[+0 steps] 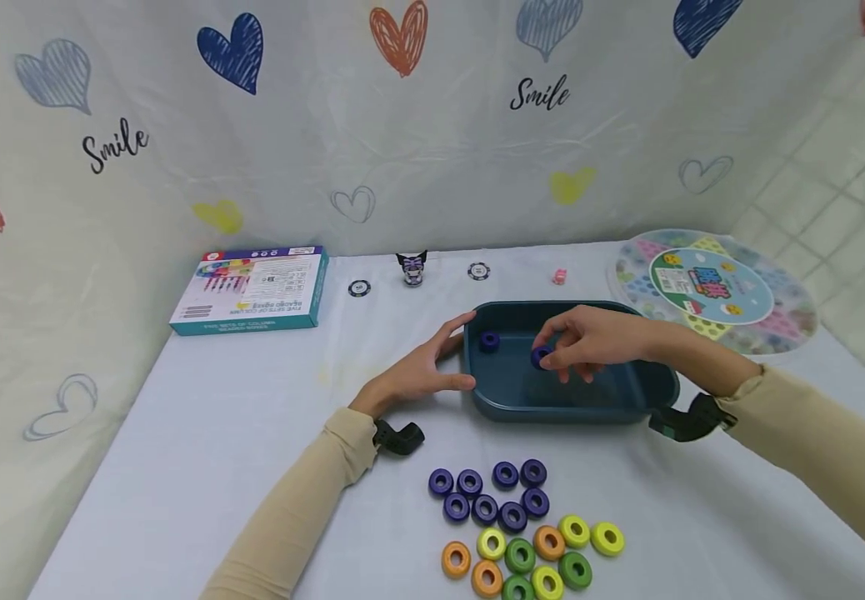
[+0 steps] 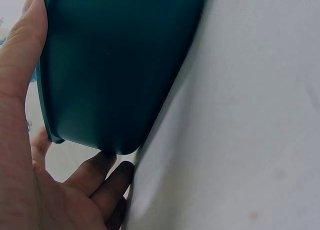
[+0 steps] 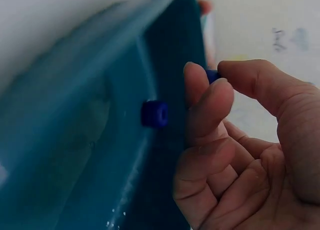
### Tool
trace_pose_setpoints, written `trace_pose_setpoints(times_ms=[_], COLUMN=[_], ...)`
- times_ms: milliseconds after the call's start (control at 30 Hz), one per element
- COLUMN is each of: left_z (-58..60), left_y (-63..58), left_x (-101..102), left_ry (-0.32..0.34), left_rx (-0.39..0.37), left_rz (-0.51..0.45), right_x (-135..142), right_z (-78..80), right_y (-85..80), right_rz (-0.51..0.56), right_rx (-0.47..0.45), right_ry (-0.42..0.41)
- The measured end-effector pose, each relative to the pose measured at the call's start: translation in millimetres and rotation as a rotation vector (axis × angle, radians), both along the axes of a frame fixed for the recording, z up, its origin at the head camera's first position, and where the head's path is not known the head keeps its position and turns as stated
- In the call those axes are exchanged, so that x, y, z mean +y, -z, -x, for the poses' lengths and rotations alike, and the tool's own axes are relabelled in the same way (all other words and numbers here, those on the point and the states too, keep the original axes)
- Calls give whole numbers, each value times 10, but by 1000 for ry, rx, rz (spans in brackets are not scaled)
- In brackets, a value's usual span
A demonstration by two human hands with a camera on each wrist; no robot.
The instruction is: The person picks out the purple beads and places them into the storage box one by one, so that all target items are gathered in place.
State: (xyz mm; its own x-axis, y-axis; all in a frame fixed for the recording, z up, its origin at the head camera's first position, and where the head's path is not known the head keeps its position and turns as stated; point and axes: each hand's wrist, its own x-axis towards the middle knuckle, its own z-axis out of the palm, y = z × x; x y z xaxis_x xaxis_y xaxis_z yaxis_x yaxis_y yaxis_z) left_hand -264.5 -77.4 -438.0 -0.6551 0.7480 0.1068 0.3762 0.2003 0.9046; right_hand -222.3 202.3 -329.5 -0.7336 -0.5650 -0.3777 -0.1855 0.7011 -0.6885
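Note:
My right hand (image 1: 590, 337) is over the dark teal tray (image 1: 575, 414), pinching a purple ring (image 1: 540, 357) between thumb and fingertips. In the right wrist view, only a sliver of that pinched ring (image 3: 213, 75) shows between the fingers. Another purple ring (image 1: 489, 341) lies inside the tray near its left end. My left hand (image 1: 421, 367) spans the tray's left end, its thumb and fingers spread and touching the outside near the corners. The left wrist view shows the thumb (image 2: 25, 44) along the tray's wall and the other fingers close to its corner.
Several purple rings (image 1: 484, 509) lie in front of the tray, with orange, yellow and green rings (image 1: 519, 555) nearer me. A boxed game (image 1: 252, 287) sits back left, a round patterned board (image 1: 710, 287) back right. A small figurine (image 1: 412, 269) and chips (image 1: 479, 271) stand behind.

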Motion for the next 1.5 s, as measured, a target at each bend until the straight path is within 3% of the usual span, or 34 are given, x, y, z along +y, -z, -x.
trace_pose_setpoints(times_ms=[233, 500, 733, 1133, 1367, 1500], left_z=[-77, -150, -143, -153, -145, -141], left_y=[-173, -318, -332, -314, -310, -310], left_x=[-20, -31, -27, -12, -10, -23], left_ry=[27, 22, 12, 25, 51, 43], left_rx=[-27, -21, -3, -21, -4, -2], left_rz=[13, 83, 85, 62, 46, 44], right_x=[-254, -365, -426, -459, -407, -390], right_z=[404, 573, 574, 565, 452, 197], right_y=[216, 372, 386, 397, 217, 71], right_rz=[-108, -149, -34, 23, -15, -13], right_rx=[-78, -213, -274, -281, -150, -8], right_ry=[-19, -78, 47, 75, 23, -54])
